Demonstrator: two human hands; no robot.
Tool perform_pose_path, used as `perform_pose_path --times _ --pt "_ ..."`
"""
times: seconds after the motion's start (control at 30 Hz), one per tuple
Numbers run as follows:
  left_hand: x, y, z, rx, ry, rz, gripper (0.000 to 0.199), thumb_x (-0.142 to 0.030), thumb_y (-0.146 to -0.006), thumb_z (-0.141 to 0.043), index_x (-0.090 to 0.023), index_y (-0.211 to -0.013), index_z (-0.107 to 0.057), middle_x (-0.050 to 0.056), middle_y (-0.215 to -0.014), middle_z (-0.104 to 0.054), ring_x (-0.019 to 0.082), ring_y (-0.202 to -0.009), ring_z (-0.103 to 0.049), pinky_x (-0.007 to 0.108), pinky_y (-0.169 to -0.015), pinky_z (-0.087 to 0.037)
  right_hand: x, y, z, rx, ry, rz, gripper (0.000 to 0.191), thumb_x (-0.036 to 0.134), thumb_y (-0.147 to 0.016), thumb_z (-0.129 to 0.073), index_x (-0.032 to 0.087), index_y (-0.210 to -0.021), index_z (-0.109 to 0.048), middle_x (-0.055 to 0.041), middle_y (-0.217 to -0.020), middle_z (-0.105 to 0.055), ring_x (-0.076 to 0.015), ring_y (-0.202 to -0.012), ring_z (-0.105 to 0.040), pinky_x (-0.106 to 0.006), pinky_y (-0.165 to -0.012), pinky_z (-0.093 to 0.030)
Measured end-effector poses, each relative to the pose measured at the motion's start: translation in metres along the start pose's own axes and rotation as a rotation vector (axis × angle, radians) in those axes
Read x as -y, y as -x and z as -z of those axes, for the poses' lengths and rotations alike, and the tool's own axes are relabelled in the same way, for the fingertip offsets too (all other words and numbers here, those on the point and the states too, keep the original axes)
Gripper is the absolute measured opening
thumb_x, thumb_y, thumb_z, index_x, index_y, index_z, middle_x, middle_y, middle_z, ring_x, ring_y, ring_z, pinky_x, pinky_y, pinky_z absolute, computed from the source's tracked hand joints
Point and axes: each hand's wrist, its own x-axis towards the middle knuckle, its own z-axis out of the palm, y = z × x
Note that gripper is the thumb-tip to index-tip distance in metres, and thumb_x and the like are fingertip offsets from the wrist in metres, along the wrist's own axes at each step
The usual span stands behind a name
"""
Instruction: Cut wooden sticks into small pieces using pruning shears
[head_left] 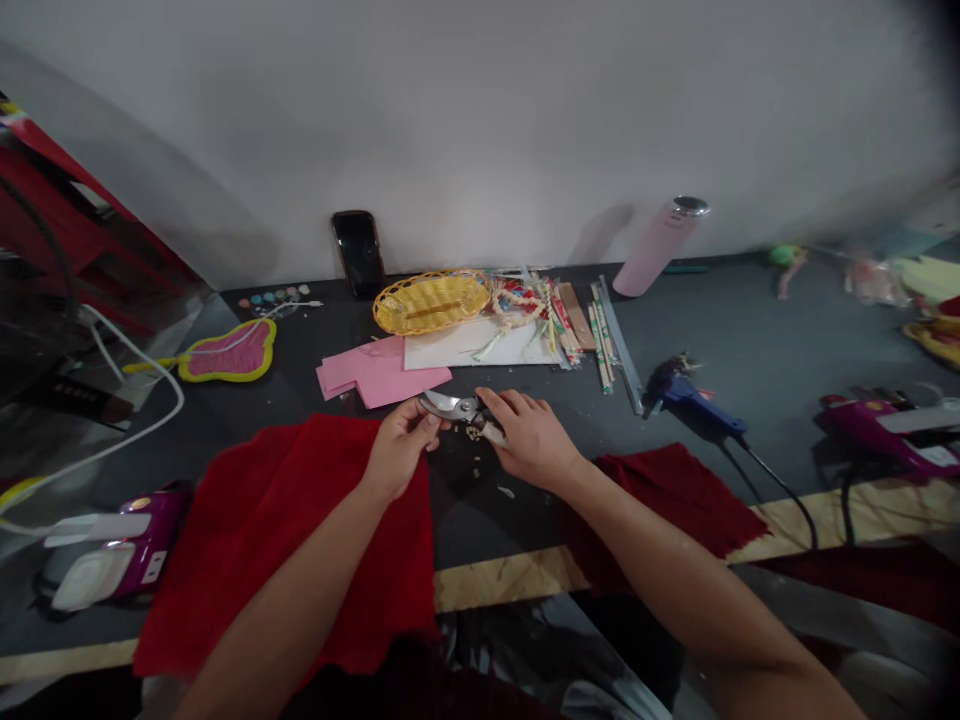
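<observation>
My right hand is wrapped round the handles of a pair of pruning shears, with the metal blades pointing left. At the blade end, my left hand has its fingers pinched together; whatever they hold is too small to make out. Small pale cut bits lie on the dark tabletop just below the shears. Under my left forearm a red cloth is spread out. Pink sheets lie just beyond my left hand.
Behind my hands are a yellow woven basket, a white board and wrapped sticks. A phone leans on the wall. A pink bottle and a blue glue gun are to the right. Purple power strips sit at both sides.
</observation>
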Motion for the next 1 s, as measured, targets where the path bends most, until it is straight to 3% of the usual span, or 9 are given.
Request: perform_pose_path --times 0.43,1.0 --pt "-0.0011 0.0009 0.002 -0.034 -0.036 -0.018 0.017 -0.03 -0.075 -0.069 -0.014 -0.075 -0.065 0.003 -0.068 -0.064 0.007 -0.052 -0.042 0.022 -0.051 -0.033 0.0002 0.0004 0.0017 -0.002 0.015 0.016 0.063 0.03 -0.085 -0.045 0.019 -0.144 -0.025 -0.0136 -0.126 -0.05 -0.0285 -0.106 -0.048 -0.041 -0.083 -0.038" --pt "0.0003 -0.0002 0.0023 -0.018 -0.011 -0.003 0.019 -0.031 -0.078 -0.067 -0.014 -0.076 -0.062 0.002 -0.067 -0.063 0.005 -0.049 -0.038 0.021 -0.049 -0.03 0.0016 0.0001 0.0037 0.035 -0.002 0.0 0.059 0.026 -0.083 -0.047 0.018 -0.139 -0.033 -0.0121 -0.118 -0.055 -0.0257 -0.099 -0.054 -0.036 -0.085 -0.041"
